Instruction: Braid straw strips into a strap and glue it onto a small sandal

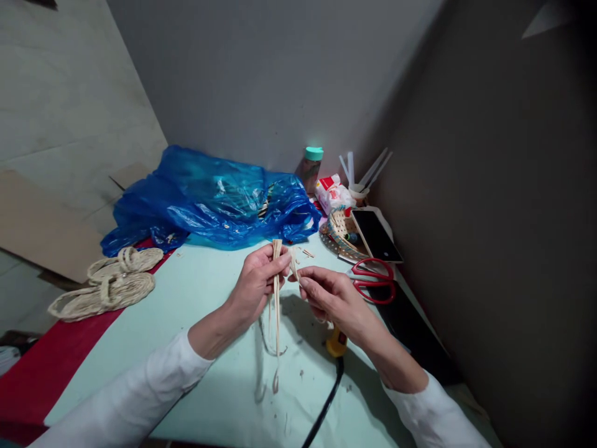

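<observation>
Above the middle of the pale green table (209, 398), my left hand (261, 277) pinches a bundle of straw-coloured strands (277, 305), whose thin ends hang down toward the tabletop. To its right, my right hand (329, 295) holds a short pale strand (294, 264) between thumb and fingers, close to the bundle. Partly under my right hand lies a yellow tool (336, 343) with a black cable. Small scraps (308, 253) lie just beyond my hands.
A blue plastic bag (209, 196) spans the back. Woven sandals (116, 289) rest at left on red cloth (93, 339). Red-handled scissors (380, 290), a phone (377, 235), a woven basket (336, 233), a jar (311, 168) and a white-red packet (333, 194) stand or lie at right.
</observation>
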Demonstrator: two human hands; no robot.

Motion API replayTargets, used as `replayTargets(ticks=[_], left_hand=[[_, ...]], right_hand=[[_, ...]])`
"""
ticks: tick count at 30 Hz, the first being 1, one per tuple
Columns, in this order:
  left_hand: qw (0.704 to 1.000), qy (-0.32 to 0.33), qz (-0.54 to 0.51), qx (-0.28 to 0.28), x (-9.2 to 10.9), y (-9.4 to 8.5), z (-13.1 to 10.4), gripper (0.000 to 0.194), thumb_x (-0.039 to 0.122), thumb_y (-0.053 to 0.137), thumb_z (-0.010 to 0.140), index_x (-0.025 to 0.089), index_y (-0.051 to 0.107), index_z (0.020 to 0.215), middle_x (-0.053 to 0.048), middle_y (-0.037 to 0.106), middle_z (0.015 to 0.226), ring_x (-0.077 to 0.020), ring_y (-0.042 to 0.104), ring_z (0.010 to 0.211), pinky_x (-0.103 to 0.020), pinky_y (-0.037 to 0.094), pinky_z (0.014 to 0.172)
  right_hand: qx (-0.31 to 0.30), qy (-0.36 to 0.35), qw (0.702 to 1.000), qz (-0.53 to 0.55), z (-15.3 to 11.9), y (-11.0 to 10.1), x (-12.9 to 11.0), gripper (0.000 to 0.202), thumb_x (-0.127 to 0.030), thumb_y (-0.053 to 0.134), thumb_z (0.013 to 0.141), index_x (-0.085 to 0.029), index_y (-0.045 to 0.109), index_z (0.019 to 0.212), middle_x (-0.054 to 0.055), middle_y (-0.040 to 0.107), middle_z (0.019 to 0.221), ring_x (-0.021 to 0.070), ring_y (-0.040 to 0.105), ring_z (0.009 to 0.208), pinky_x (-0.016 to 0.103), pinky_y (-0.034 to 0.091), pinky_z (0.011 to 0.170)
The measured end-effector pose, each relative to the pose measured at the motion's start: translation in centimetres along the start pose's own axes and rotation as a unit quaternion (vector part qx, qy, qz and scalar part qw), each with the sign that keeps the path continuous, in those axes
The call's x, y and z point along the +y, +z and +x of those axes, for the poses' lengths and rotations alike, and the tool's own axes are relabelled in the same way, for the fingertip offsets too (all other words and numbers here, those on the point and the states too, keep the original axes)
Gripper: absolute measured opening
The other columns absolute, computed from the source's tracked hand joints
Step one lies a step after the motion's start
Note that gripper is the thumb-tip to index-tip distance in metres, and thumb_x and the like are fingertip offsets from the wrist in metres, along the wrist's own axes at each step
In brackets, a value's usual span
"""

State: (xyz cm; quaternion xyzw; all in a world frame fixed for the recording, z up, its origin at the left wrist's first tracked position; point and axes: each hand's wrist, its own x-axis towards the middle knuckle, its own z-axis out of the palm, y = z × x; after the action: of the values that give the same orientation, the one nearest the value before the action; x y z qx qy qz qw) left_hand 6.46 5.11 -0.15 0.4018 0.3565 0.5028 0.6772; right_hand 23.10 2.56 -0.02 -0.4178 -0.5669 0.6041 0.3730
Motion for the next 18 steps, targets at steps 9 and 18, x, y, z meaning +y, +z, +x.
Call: replayTargets(ticks=[9, 18], left_hand=[[1.0, -0.009, -0.006, -0.007, -0.61, -0.27, 0.74, 0.021, 0.029, 0.066, 0.083, 0.018, 0.048, 0.087, 0.009, 0.046, 0.059, -0.0002, 0.023, 0.039, -0.014, 0.013, 0.039], [0.999, -0.024, 0.038, -0.028, -0.88, 0.27, 0.32, 0.025, 0.032, 0.073, 0.078, 0.017, 0.052, 0.081, 0.006, 0.053, 0.057, 0.0002, 0.027, 0.038, -0.015, 0.014, 0.038]], right_hand=[[-0.014, 0.021, 0.999, 0.036, -0.23, 0.43, 0.48, 0.03, -0.047, 0.05, 0.094, -0.019, 0.052, 0.082, -0.01, 0.028, 0.054, 0.0057, 0.021, 0.044, 0.017, 0.021, 0.04], [0.011, -0.016, 0.999, -0.035, 0.23, 0.42, 0.96, 0.03, -0.049, 0.058, 0.089, -0.02, 0.055, 0.092, 0.0, 0.058, 0.078, 0.0144, 0.056, 0.071, 0.026, 0.045, 0.065]])
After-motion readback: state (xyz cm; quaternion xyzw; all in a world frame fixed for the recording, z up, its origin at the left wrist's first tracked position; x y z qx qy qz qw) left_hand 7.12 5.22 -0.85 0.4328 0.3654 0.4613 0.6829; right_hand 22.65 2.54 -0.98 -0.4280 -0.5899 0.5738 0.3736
